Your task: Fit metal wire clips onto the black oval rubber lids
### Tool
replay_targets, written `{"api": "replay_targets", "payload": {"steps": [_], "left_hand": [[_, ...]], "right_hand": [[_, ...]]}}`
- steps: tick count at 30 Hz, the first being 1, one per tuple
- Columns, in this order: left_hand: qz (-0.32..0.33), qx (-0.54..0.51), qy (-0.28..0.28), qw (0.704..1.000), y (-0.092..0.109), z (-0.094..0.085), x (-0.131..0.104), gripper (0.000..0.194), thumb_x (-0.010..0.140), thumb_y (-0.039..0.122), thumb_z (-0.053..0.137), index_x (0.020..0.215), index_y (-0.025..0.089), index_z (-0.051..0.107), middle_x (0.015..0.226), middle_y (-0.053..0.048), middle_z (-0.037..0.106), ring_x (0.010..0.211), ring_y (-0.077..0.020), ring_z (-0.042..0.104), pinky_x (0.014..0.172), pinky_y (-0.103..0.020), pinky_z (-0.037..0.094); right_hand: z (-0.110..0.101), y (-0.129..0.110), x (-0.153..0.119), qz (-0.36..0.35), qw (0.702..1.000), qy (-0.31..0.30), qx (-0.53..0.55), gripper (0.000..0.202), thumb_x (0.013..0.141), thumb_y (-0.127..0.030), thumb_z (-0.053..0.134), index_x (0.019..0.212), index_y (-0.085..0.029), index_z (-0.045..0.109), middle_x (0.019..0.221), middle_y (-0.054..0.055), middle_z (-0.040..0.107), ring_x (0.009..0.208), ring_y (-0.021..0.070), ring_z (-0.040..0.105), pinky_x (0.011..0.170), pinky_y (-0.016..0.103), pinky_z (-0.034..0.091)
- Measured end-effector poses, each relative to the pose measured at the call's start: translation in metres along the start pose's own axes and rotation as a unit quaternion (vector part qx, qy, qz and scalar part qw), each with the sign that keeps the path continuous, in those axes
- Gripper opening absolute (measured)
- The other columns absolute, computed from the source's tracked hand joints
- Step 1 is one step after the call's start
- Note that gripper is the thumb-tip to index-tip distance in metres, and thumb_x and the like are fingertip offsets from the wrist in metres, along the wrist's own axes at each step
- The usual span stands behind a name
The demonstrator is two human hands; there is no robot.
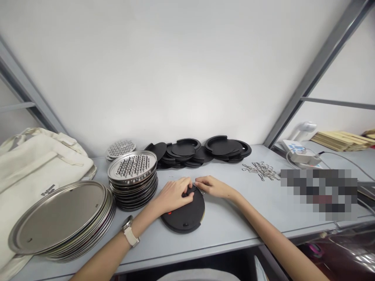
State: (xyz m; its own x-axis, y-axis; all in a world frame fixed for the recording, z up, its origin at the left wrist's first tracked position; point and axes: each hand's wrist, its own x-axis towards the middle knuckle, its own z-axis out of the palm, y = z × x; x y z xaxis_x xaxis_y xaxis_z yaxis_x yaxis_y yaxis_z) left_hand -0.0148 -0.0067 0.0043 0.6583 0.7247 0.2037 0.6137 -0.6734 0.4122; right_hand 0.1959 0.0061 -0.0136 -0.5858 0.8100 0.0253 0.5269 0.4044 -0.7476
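A round black disc with a small red mark lies flat on the grey table near its front edge. My left hand rests over the upper left of the disc, its fingers bent and thumb reaching across the surface. At the disc's upper right edge, my right hand pinches at a small metal piece, too small to make out clearly. The fingertips of both hands nearly meet there. A pile of small metal clips lies to the right of my right hand.
Left of the hands stand a stack of round graters and a stack of large round trays, beside a cream bag. Black round holders line the wall. A white device and wooden boards are at right.
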Motion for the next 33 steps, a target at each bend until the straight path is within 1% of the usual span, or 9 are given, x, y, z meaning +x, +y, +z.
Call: {"api": "replay_targets", "payload": {"steps": [6,11,17,25,33], "left_hand": [[0.019,0.011,0.013,1.0,-0.0014,0.0024,-0.0002,0.012,0.082,0.03,0.049,0.09,0.021,0.047,0.082,0.002,0.054,0.065,-0.0142,0.05,0.058,-0.026,0.033],[0.03,0.011,0.009,0.999,-0.0031,0.0034,0.0004,0.014,0.084,0.029,0.049,0.095,0.022,0.048,0.087,0.001,0.054,0.071,-0.0151,0.052,0.061,-0.026,0.035],[0.031,0.006,0.011,0.999,-0.0031,0.0033,0.0008,0.012,0.086,0.03,0.048,0.094,0.022,0.049,0.089,0.001,0.055,0.073,-0.0149,0.053,0.062,-0.026,0.036],[0.026,0.004,0.005,1.0,-0.0036,0.0038,0.0008,0.013,0.086,0.03,0.048,0.095,0.022,0.051,0.091,-0.001,0.055,0.072,-0.0151,0.054,0.063,-0.027,0.038],[0.032,0.014,0.006,0.999,-0.0017,0.0024,0.0005,0.013,0.087,0.03,0.046,0.096,0.021,0.05,0.091,-0.001,0.055,0.073,-0.0154,0.055,0.064,-0.027,0.039]], "right_hand": [[0.0,-0.0006,-0.0009,0.001,1.0,0.003,0.003,0.036,0.092,-0.04,0.035,0.066,-0.018,0.043,0.059,-0.005,0.031,0.055,0.0095,0.029,0.052,0.022,0.026],[0.0001,-0.0026,-0.0024,0.006,1.0,0.005,0.009,0.038,0.092,-0.044,0.034,0.067,-0.017,0.046,0.059,-0.005,0.032,0.056,0.0099,0.03,0.052,0.023,0.027],[0.0012,-0.0036,-0.0027,0.005,1.0,0.012,0.007,0.04,0.093,-0.046,0.033,0.07,-0.017,0.05,0.061,-0.004,0.036,0.058,0.0109,0.034,0.053,0.023,0.03],[0.0014,-0.0044,-0.0026,-0.002,1.0,0.016,-0.002,0.039,0.093,-0.044,0.033,0.07,-0.017,0.05,0.06,-0.004,0.036,0.058,0.0109,0.033,0.054,0.023,0.03],[0.0009,-0.0069,-0.0032,0.0,1.0,0.017,-0.004,0.038,0.093,-0.043,0.034,0.07,-0.017,0.05,0.06,-0.004,0.036,0.057,0.0109,0.033,0.053,0.022,0.029]]}}
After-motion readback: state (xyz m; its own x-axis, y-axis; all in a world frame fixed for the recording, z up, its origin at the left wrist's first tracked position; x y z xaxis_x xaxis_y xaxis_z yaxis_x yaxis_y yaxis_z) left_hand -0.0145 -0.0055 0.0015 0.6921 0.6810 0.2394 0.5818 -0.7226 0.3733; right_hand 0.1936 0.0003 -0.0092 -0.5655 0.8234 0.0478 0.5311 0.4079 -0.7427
